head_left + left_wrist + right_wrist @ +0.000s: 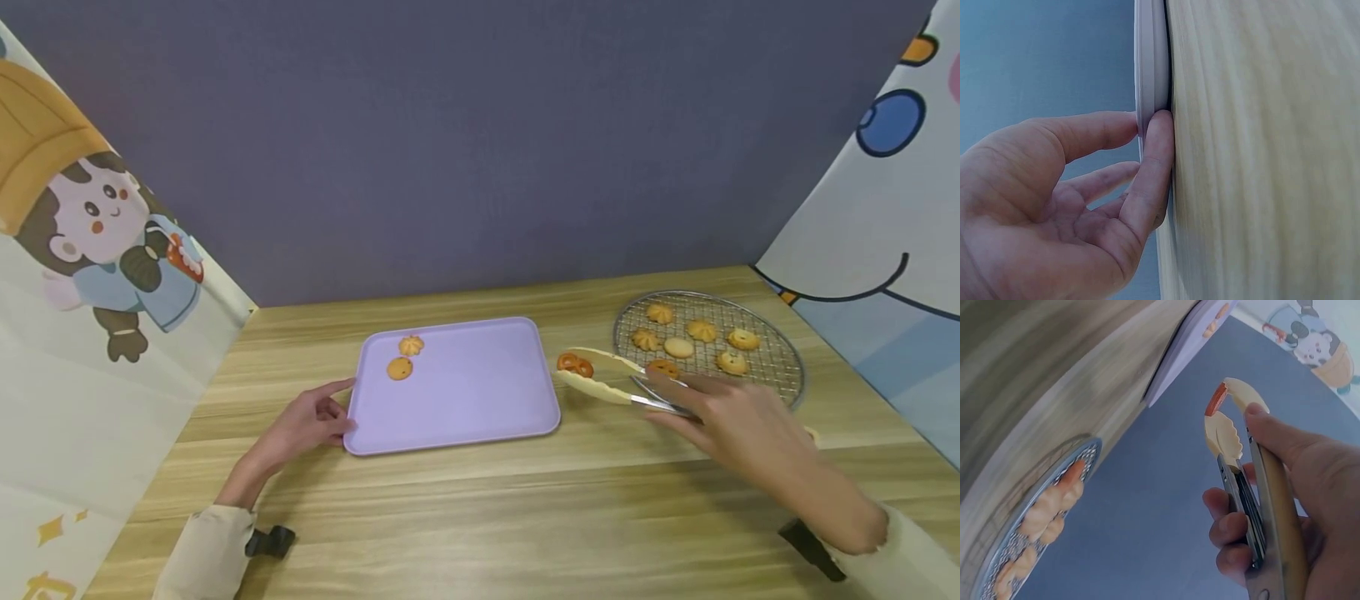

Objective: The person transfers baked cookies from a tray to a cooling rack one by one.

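Observation:
My right hand [738, 417] grips a pair of tongs [1272, 512] with cream scalloped tips and metal arms. Between the tips is a brown pretzel-shaped cookie [574, 365], held just off the right side of a lilac tray [465, 392]. At the tray's left edge, my left hand [303, 423] holds the rim between thumb and fingers; the left wrist view shows fingertips [1160, 122] at the rim, close to the tabletop. Toward the tray's back left lie a flower-shaped cookie [411, 346] and a round dotted cookie [400, 368].
A round wire rack [783, 367] at the right bears several cookies, among them a plain oval cookie [678, 347] and another pretzel-shaped cookie [663, 367], partly behind the tongs. A dark grey panel [480, 150] stands behind the wooden table [480, 517], with printed sheets on both sides.

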Demonstrator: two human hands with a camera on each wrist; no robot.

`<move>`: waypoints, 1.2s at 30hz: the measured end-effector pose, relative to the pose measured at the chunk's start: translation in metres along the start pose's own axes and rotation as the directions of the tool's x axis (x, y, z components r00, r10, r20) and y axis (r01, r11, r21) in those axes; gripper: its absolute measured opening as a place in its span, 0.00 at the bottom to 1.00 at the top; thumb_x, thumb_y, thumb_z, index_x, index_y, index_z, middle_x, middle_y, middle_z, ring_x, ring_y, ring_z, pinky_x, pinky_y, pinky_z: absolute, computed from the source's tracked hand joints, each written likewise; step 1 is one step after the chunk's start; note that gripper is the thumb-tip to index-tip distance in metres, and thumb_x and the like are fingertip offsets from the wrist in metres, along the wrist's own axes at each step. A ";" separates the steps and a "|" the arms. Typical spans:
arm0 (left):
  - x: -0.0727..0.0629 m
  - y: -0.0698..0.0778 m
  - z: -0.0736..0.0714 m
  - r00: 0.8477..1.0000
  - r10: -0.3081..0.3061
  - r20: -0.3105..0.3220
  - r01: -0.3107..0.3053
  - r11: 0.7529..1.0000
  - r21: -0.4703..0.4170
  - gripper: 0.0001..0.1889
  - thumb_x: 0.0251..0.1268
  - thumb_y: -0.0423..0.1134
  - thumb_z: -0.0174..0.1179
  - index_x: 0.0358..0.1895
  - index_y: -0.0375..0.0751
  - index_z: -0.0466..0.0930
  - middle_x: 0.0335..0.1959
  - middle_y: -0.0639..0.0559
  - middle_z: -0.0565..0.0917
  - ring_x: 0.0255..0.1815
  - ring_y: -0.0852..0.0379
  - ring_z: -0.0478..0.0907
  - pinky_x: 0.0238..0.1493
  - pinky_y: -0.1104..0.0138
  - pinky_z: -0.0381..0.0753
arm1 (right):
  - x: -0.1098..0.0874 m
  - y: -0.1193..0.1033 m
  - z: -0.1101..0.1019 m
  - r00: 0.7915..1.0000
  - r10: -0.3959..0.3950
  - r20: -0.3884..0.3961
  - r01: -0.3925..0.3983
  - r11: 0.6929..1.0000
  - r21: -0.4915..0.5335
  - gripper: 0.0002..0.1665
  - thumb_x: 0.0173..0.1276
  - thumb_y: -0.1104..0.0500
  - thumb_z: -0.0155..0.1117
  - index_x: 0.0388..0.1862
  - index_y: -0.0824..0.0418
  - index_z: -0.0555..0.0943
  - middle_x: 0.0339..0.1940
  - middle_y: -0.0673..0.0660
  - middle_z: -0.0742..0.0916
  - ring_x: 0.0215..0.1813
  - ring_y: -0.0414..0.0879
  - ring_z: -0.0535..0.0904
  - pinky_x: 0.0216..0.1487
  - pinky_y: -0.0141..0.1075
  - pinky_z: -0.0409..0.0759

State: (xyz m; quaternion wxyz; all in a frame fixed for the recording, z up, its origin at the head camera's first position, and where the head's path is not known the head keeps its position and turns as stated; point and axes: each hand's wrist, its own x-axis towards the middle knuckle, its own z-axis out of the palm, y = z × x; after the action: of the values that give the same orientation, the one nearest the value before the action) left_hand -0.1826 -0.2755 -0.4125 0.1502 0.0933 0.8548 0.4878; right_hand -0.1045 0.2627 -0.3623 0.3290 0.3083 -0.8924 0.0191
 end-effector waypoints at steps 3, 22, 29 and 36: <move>0.000 0.000 0.000 1.000 0.000 -0.001 0.000 1.000 0.007 0.36 0.65 0.25 0.62 0.74 0.25 0.56 0.35 0.39 0.80 0.35 0.50 0.81 0.35 0.64 0.88 | -0.007 0.003 -0.004 0.999 0.028 0.015 -0.028 1.000 -0.005 0.32 0.69 0.34 0.56 0.58 0.54 0.84 0.24 0.57 0.86 0.12 0.36 0.66 0.11 0.23 0.53; 0.000 0.000 -0.001 1.000 0.009 0.006 -0.009 1.000 0.020 0.36 0.65 0.26 0.62 0.74 0.25 0.56 0.35 0.39 0.80 0.34 0.50 0.81 0.34 0.64 0.88 | -0.066 0.031 -0.028 0.953 0.276 0.124 -0.279 0.960 -0.001 0.31 0.59 0.43 0.73 0.57 0.58 0.84 0.34 0.63 0.89 0.19 0.49 0.79 0.15 0.43 0.74; -0.001 0.000 -0.001 1.000 0.005 0.015 -0.005 1.000 0.004 0.36 0.65 0.26 0.62 0.74 0.25 0.56 0.35 0.39 0.80 0.34 0.50 0.81 0.34 0.64 0.88 | -0.085 0.046 -0.039 0.886 0.414 0.210 -0.400 0.910 -0.107 0.36 0.60 0.42 0.72 0.64 0.58 0.81 0.25 0.59 0.87 0.16 0.42 0.71 0.11 0.38 0.66; -0.001 0.001 -0.001 1.000 0.009 0.010 -0.009 1.000 0.012 0.36 0.65 0.26 0.62 0.74 0.24 0.56 0.35 0.39 0.80 0.34 0.51 0.81 0.34 0.63 0.88 | -0.101 0.056 -0.037 0.874 0.457 0.163 -0.436 0.888 -0.148 0.37 0.61 0.40 0.71 0.60 0.64 0.81 0.08 0.48 0.70 0.11 0.38 0.57 0.10 0.33 0.55</move>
State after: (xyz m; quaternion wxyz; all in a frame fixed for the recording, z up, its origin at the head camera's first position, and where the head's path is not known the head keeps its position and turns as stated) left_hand -0.1823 -0.2760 -0.4107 0.1516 0.1005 0.8565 0.4830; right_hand -0.0551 0.3712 -0.3844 0.2433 0.0762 -0.9668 0.0171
